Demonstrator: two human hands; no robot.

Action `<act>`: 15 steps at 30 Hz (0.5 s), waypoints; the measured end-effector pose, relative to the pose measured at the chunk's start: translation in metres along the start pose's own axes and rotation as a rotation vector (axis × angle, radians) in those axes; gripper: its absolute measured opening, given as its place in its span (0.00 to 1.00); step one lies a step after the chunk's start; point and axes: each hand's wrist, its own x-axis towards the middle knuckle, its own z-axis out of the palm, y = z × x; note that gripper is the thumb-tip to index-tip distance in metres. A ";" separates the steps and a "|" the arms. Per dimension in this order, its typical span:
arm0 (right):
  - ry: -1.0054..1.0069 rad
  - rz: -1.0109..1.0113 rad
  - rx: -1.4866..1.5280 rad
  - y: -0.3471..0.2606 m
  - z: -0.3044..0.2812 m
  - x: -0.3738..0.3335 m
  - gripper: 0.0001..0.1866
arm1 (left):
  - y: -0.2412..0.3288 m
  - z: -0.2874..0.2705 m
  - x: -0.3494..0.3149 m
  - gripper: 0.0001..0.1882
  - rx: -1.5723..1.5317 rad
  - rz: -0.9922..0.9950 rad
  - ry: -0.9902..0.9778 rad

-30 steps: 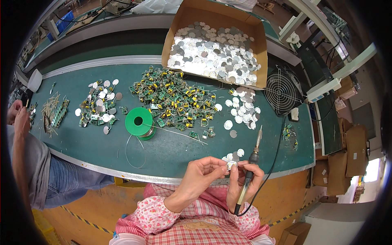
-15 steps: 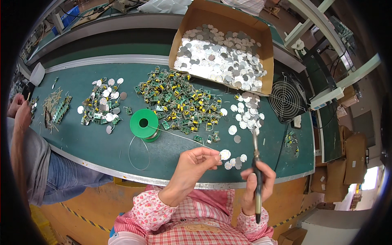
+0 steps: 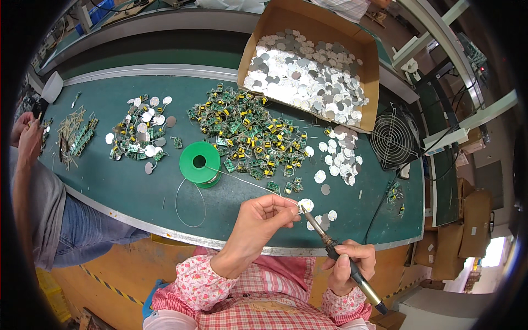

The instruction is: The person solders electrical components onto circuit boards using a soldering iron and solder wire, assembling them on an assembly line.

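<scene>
My left hand (image 3: pixel 258 225) pinches a thin solder wire (image 3: pixel 247 183), which runs back to a green spool (image 3: pixel 192 159) standing on the bench. Right at those fingertips is a pale round metal disc (image 3: pixel 307 204); whether it is gripped or lies on the bench I cannot tell. In my right hand (image 3: pixel 352 265) is a soldering iron (image 3: pixel 331 246) with a dark handle, its tip at the disc's face. A few more discs (image 3: pixel 332 215) lie under and beside the iron's shaft.
Small green circuit boards (image 3: pixel 253 135) with yellow parts form a large pile beyond the spool. Behind stands a cardboard box (image 3: pixel 369 82) of discs, with loose discs (image 3: pixel 344 157) before it. A fan (image 3: pixel 393 137) is at right. A co-worker's hands (image 3: pixel 27 135) are at far left.
My right hand has tilted the soldering iron from upright toward the left, bringing its tip to the disc. My left hand stays nearly in place. The view has shifted slightly.
</scene>
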 end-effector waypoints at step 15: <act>-0.087 -0.011 -0.050 -0.001 0.002 0.006 0.12 | 0.003 -0.001 -0.002 0.09 -0.036 0.011 0.002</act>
